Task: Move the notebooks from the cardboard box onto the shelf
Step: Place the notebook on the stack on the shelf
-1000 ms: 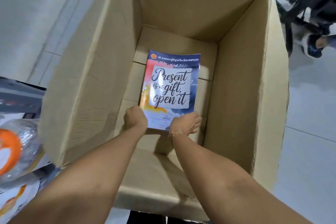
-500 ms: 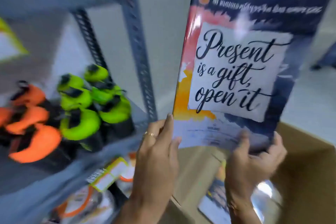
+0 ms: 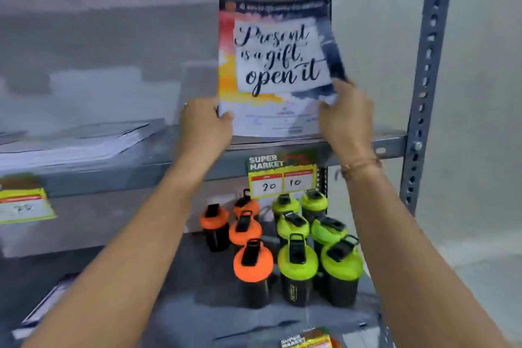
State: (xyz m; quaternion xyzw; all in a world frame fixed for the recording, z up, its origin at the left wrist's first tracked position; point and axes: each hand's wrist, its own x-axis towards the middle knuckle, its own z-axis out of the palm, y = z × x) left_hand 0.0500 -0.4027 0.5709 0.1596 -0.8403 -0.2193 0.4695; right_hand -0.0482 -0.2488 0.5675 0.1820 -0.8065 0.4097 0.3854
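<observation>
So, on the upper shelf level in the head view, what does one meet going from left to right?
Flat stack of white papers → left hand → colourful notebook reading "Present is a gift, open it" → right hand → grey perforated metal upright post.

The notebook (image 3: 275,65) cover blends orange, yellow and navy around a white panel with black script. Near the grey shelf (image 3: 395,143) board's right edge, black bottles (image 3: 296,271) wear orange and lime-green lids.

A plain pale wall (image 3: 480,93) fills the right of the frame behind a grey perforated steel upright (image 3: 429,65); pale floor (image 3: 485,285) shows at lower right.
</observation>
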